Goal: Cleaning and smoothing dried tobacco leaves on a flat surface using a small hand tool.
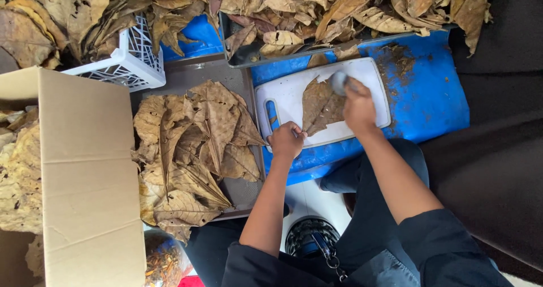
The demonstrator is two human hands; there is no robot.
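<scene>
Both hands work a dry brown leaf on the white cutting board: left hand pins its near edge, fingers curled, right hand grips what looks like a small grey pad at its far tip; light, brittle, best held flat at the edges.

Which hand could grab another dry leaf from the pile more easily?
The left hand, probably. It rests at the cutting board's near edge, right beside the leaf pile. The right hand is farther away, pressing a small grey tool on a leaf.
</scene>
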